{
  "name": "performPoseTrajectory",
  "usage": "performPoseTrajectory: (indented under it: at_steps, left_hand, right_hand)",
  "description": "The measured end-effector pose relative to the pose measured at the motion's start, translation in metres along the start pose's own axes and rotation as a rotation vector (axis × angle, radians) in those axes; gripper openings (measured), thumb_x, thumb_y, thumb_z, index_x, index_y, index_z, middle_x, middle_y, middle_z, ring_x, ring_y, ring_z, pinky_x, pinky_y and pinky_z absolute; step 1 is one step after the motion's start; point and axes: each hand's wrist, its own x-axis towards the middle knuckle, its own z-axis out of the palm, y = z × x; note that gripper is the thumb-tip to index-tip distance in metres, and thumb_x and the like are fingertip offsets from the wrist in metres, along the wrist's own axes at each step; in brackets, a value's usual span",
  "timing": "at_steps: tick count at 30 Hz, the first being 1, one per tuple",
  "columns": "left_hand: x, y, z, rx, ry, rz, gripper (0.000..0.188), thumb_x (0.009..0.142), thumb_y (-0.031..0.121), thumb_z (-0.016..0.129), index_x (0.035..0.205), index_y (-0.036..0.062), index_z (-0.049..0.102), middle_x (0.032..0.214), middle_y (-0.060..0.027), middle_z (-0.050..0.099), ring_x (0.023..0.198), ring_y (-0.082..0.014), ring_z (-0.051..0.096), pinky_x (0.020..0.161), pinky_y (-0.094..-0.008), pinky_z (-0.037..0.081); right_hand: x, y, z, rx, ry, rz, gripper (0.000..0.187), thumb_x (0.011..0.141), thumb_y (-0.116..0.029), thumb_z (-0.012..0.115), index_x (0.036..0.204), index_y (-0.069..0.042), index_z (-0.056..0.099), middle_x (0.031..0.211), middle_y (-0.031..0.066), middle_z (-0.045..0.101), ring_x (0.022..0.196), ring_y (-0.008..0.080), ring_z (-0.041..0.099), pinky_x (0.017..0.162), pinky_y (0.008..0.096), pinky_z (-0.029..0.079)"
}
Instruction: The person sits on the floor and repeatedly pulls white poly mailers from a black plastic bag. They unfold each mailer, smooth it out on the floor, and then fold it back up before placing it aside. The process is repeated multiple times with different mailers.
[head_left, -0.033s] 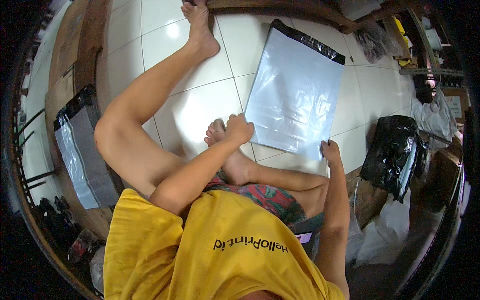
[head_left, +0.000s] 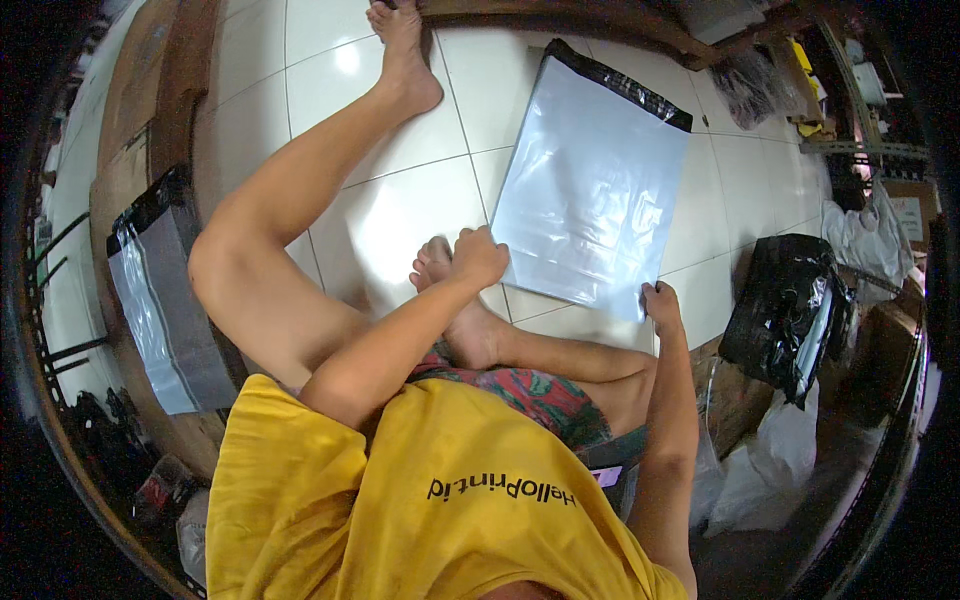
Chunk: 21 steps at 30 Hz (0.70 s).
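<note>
A pale blue-grey plastic mailer bag (head_left: 595, 190) with a black strip along its far end lies on the tiled floor in front of me, its glossy surface creased. It may be a stack of several; I cannot tell. My left hand (head_left: 481, 257) is closed at the bag's near left edge, beside my bare foot, its fingertips partly hidden. At the near right corner, my right hand (head_left: 661, 303) pinches the plastic between thumb and fingers.
Another grey and black mailer bag (head_left: 170, 310) lies on a wooden surface to my left. On the right sit a black plastic bundle (head_left: 782, 305) and white plastic bags (head_left: 770, 465). A metal shelf rack (head_left: 865, 148) stands at the far right. My bent legs flank the floor area.
</note>
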Motion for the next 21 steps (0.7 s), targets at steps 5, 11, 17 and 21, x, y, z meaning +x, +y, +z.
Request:
performPoseTrajectory:
  at_steps: [5, 11, 17, 21]
  left_hand:
    - [-0.008, 0.006, -0.012, 0.009, 0.059, -0.026, 0.042, 0.087, 0.024, 0.061, 0.113, -0.0089, 0.062, 0.114, -0.0331, 0.06, 0.109, -0.0454, 0.06, 0.096, -0.0492, 0.05]
    - [-0.004, 0.006, -0.009, 0.017, 0.057, -0.007, 0.041, 0.086, 0.024, 0.061, 0.112, -0.0085, 0.063, 0.114, -0.0325, 0.06, 0.107, -0.0456, 0.061, 0.096, -0.0495, 0.05]
    - [0.009, -0.004, -0.007, 0.075, -0.01, 0.047, 0.049, 0.083, 0.025, 0.067, 0.12, -0.006, 0.058, 0.118, -0.0314, 0.059, 0.111, -0.0453, 0.059, 0.097, -0.0516, 0.048]
    - [-0.041, 0.016, -0.02, 0.276, 0.043, 0.176, 0.075, 0.078, 0.032, 0.078, 0.138, 0.0005, 0.045, 0.124, -0.027, 0.058, 0.115, -0.041, 0.058, 0.101, -0.0591, 0.038]
  right_hand:
    - [0.005, -0.015, 0.006, -0.067, -0.032, -0.043, 0.025, 0.098, -0.018, 0.059, 0.083, 0.001, 0.063, 0.066, 0.004, 0.058, 0.056, 0.0133, 0.049, 0.053, 0.0324, 0.041]
    - [0.018, 0.001, 0.007, -0.006, -0.026, -0.029, 0.023, 0.097, -0.017, 0.058, 0.085, 0.001, 0.064, 0.068, 0.0039, 0.059, 0.058, 0.0143, 0.051, 0.054, 0.0337, 0.042]
    - [0.021, 0.004, 0.007, -0.062, -0.014, -0.068, 0.024, 0.094, -0.02, 0.065, 0.095, 0.004, 0.063, 0.077, 0.0079, 0.065, 0.066, 0.0162, 0.059, 0.062, 0.0332, 0.049]
    - [-0.026, -0.037, 0.009, 0.003, 0.034, -0.198, 0.062, 0.084, -0.025, 0.077, 0.128, 0.005, 0.047, 0.101, 0.021, 0.066, 0.088, 0.0304, 0.065, 0.079, 0.0391, 0.052]
